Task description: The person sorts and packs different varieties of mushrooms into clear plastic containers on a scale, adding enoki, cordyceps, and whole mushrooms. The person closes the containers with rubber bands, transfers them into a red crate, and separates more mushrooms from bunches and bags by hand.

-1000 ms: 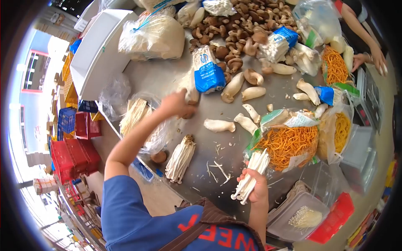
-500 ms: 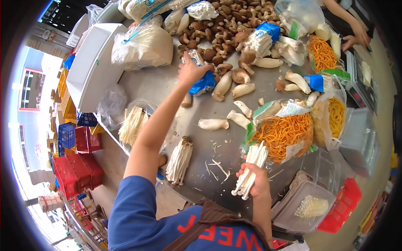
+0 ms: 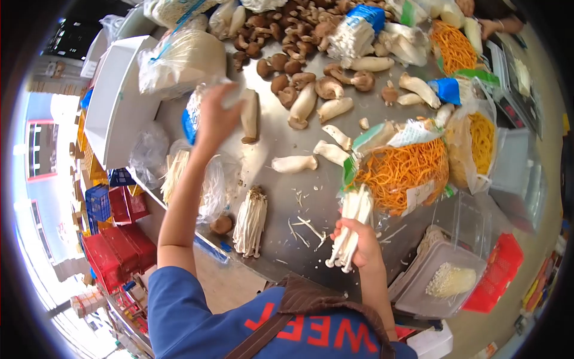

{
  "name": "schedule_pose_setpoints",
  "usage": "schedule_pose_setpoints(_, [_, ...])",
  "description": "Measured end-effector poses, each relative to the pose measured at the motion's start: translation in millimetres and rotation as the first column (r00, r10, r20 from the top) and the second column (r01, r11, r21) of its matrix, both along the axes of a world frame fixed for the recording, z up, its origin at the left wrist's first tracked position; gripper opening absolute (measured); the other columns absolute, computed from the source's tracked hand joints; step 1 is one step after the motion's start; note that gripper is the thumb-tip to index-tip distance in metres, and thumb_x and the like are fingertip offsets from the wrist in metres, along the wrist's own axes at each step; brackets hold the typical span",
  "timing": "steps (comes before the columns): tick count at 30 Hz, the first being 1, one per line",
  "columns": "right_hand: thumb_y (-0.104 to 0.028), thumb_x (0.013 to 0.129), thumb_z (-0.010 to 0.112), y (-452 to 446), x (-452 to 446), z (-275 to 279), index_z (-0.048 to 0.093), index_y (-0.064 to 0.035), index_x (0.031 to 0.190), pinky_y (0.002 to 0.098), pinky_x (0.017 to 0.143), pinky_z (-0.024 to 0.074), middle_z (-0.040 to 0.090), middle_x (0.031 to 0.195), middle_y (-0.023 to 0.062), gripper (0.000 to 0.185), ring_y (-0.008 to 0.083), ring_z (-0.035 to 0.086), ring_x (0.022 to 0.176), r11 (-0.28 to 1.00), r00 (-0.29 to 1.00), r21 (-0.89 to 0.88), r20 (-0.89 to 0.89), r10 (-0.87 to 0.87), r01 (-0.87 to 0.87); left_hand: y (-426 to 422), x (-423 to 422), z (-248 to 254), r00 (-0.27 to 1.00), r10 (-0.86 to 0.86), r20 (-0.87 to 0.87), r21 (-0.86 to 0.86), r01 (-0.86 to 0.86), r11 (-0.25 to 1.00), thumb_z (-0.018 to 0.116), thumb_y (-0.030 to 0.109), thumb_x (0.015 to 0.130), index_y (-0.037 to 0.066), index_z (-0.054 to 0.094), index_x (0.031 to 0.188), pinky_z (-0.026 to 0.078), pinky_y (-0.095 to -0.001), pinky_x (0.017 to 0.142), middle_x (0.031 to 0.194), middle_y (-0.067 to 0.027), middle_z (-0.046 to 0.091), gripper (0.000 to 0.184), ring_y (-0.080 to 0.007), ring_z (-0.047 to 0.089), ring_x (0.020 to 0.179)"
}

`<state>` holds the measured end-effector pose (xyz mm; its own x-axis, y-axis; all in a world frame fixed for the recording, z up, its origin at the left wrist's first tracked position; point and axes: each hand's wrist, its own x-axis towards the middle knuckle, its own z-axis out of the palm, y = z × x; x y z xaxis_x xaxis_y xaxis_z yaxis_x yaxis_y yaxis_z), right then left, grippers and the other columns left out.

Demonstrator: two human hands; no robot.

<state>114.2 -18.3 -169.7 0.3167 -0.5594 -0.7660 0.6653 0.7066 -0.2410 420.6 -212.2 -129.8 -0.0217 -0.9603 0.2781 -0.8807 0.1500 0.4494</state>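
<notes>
My right hand (image 3: pixel 363 242) is closed around a bunch of long-stemmed white mushrooms (image 3: pixel 351 230), held near the front of the metal table. My left hand (image 3: pixel 216 118), smeared by motion, has its thumb apart from its fingers and nothing visible between them. Just left of it, partly hidden, is a blue and white packet (image 3: pixel 191 124). A thick pale mushroom (image 3: pixel 249 116) lies right of that hand. Another bunch of white mushrooms (image 3: pixel 250 224) lies on the table between my arms. Beyond the right hand sits a clear bag of orange strands (image 3: pixel 397 176).
Brown mushrooms (image 3: pixel 293 36) are heaped at the back, with thick white mushrooms (image 3: pixel 294 164) scattered nearer. A white foam box (image 3: pixel 119 102) and full plastic bag (image 3: pixel 185 63) stand left. Right are a grey tub (image 3: pixel 412 287), a red basket (image 3: pixel 496 275) and another person's hand (image 3: pixel 491 27).
My left hand has moved left and nearer, off the blue and white packet, which now lies farther left. My right hand still holds the white mushrooms. The whole view has shifted slightly.
</notes>
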Motion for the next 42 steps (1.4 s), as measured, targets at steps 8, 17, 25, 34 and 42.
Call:
schedule_pose_setpoints(8, [-0.013,0.072,0.066,-3,22,43,0.056,-0.0003,0.084,0.0276,0.053,0.0474,0.056,0.069,0.0066,0.02,0.0141,0.056,0.058,0.989,0.995,-0.126,-0.072,0.07,-0.078,-14,-105,-102,0.998,-0.063,0.003,-0.048,0.063,0.997,0.066,0.02,0.069,-0.004,0.048,0.109,0.044,-0.0445,0.075,0.098,-0.0227,0.056,0.05,-0.0387,0.053,0.09])
schedule_pose_setpoints(17, [-0.014,0.078,0.058,40,-6,34,0.043,0.0027,0.111,0.0373,0.078,0.0508,0.056,0.103,0.0206,0.04,0.0266,0.06,0.088,0.982,0.961,-0.158,0.269,-0.056,0.101,25,-34,-109,0.294,0.405,-0.866,0.499,0.555,0.665,0.055,0.02,0.082,0.006,0.051,0.11,0.045,-0.0318,0.068,0.095,-0.0063,0.056,0.031,-0.0188,0.054,0.082])
schedule_pose_setpoints(25, [-0.015,0.081,0.057,83,8,49,0.04,0.0002,0.115,0.0404,0.077,0.0495,0.057,0.087,0.0127,0.041,0.0212,0.059,0.075,0.98,0.904,-0.172,0.428,-0.015,0.098,136,-101,-23,-0.528,0.549,-0.648,-0.046,0.747,0.664,0.046,0.029,0.081,-0.008,0.035,0.124,0.047,-0.0302,0.063,0.115,-0.0242,0.046,0.057,-0.0249,0.054,0.082])
schedule_pose_setpoints(34, [-0.022,0.083,0.059,159,-136,92,0.046,-0.0016,0.108,0.0312,0.057,0.0464,0.052,0.077,0.0058,0.034,0.0164,0.054,0.062,0.579,0.538,-0.31,-0.215,-0.815,0.754,204,-165,16,-0.249,0.485,-0.838,0.181,0.712,0.678,0.045,0.019,0.076,0.002,0.039,0.123,0.043,-0.0266,0.051,0.105,-0.0226,0.052,0.05,-0.0218,0.051,0.068])
schedule_pose_setpoints(42, [-0.025,0.085,0.056,222,-236,98,0.018,0.0047,0.133,0.0381,0.102,0.0277,0.036,0.13,0.0193,0.068,0.0286,0.035,0.123,0.579,0.582,0.056,-0.095,-0.808,0.813,236,-298,70,-0.1,0.299,-0.949,0.164,0.651,0.741,0.047,0.023,0.08,0.005,0.038,0.125,0.046,-0.0272,0.053,0.106,-0.0197,0.053,0.049,-0.0222,0.057,0.07])
